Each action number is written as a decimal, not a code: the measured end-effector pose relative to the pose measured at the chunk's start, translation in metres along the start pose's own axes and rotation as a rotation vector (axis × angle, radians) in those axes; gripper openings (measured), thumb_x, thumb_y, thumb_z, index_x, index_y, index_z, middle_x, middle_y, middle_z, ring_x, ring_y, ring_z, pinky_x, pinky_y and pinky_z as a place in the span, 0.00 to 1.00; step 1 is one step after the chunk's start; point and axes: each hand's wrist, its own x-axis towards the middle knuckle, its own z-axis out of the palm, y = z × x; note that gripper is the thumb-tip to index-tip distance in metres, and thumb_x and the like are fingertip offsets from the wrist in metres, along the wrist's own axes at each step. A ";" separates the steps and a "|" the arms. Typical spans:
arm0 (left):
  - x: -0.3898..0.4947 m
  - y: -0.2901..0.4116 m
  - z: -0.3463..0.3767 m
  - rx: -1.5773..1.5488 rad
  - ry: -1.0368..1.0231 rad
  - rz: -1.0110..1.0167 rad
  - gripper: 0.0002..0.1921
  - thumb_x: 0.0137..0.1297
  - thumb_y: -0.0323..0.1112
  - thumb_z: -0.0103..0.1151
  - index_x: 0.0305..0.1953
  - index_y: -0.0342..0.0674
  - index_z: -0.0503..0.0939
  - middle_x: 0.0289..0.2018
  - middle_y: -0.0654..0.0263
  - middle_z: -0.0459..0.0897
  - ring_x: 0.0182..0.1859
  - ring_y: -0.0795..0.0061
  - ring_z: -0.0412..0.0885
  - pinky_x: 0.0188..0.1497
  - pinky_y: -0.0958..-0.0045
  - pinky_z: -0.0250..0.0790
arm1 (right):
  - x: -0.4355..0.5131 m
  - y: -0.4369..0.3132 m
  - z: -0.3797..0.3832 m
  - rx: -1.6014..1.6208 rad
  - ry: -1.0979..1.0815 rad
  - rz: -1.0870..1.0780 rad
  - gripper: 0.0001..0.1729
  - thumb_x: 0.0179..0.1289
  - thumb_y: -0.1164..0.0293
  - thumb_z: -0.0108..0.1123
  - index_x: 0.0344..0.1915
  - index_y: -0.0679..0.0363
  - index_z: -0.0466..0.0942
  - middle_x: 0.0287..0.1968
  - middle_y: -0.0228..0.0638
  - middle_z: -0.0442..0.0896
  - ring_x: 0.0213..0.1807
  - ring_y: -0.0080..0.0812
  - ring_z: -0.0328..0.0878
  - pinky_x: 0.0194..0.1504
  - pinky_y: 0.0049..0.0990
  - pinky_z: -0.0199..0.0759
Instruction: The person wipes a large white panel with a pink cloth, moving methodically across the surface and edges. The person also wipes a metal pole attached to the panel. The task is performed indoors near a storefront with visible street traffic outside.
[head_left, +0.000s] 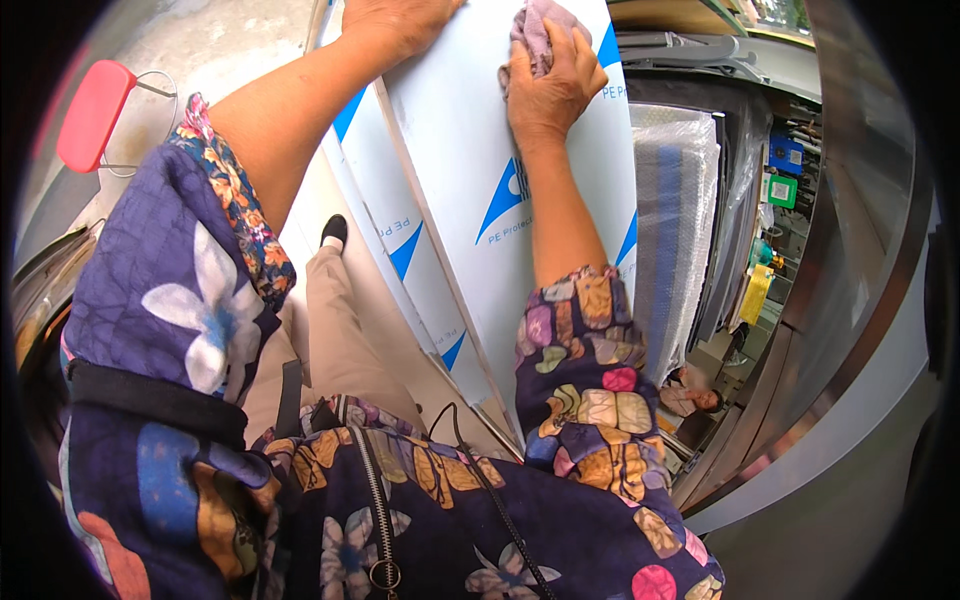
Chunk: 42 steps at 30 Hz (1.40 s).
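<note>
Before me stands a long panel (450, 165) covered in white protective film with blue triangles and printed writing. My right hand (551, 97) presses a crumpled mauve cloth (536, 37) against its upper part, fingers bent over the fabric. Towards the top edge of the view, my left hand (397, 26) rests on the panel's left side; its fingertips are partly cut off by the frame. A narrower film-covered face (375, 195) runs along the panel's left, divided from it by a pale metal edge.
A red-seated stool (97, 116) stands on the floor at the left. Right of the panel lean sheets in bubble wrap (675, 240). Beyond them are a yellow packet (755, 294), coded signs (781, 190) and a person (690, 394). A brown frame (847, 315) curves along the far right.
</note>
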 end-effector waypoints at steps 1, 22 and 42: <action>0.000 -0.001 0.000 0.008 -0.080 0.001 0.22 0.72 0.57 0.55 0.54 0.47 0.84 0.52 0.55 0.78 0.60 0.56 0.71 0.65 0.49 0.57 | -0.001 0.006 -0.004 -0.017 -0.029 0.049 0.25 0.63 0.68 0.72 0.61 0.50 0.81 0.67 0.42 0.71 0.67 0.50 0.63 0.68 0.45 0.66; 0.001 0.013 -0.009 -0.109 -0.200 -0.023 0.24 0.72 0.55 0.55 0.56 0.43 0.82 0.55 0.50 0.78 0.64 0.52 0.70 0.70 0.47 0.53 | -0.253 0.224 -0.264 -0.173 0.457 1.758 0.30 0.67 0.55 0.66 0.64 0.56 0.78 0.51 0.48 0.88 0.45 0.43 0.89 0.41 0.37 0.85; 0.003 0.008 -0.022 -0.106 -0.116 -0.013 0.20 0.71 0.55 0.56 0.50 0.48 0.84 0.50 0.57 0.78 0.60 0.57 0.68 0.64 0.49 0.55 | -0.015 0.125 -0.049 -0.130 0.042 0.393 0.33 0.63 0.60 0.67 0.65 0.61 0.74 0.61 0.52 0.79 0.61 0.54 0.78 0.63 0.45 0.72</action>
